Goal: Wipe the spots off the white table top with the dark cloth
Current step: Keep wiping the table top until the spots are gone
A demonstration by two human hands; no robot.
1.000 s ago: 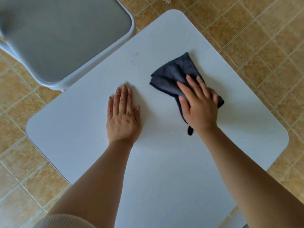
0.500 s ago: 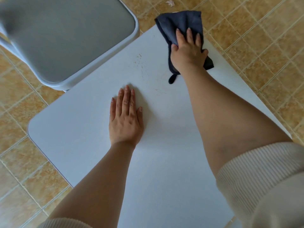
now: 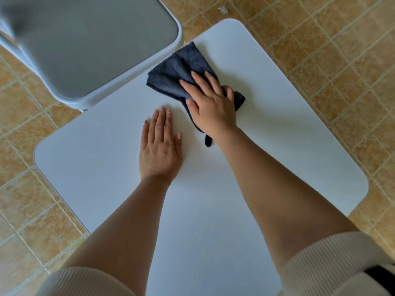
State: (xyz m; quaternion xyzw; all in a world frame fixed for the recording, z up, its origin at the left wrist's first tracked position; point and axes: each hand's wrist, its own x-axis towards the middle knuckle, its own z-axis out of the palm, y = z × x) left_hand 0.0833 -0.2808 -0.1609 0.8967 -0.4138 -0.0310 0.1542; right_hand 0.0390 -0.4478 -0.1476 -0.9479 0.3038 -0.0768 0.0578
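2 cream sleeves (image 3: 333, 259) are seen at the near edge of the white worktop (image 3: 213, 221). The left hand (image 3: 159, 150) is laid flat on the surface, fingers straight and pressed together, nothing held. Just beyond, the dark cloth (image 3: 177, 71) is pinned to the worktop under the right hand (image 3: 211, 105), fingers spread across it. A grey chair (image 3: 85, 41) is seen by the far-left edge, on the tiled floor (image 3: 342, 50).

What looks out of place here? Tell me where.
Little. A pale scrap of litter lies on the floor tiles beyond the table. The dark cloth lies bunched under the right hand.
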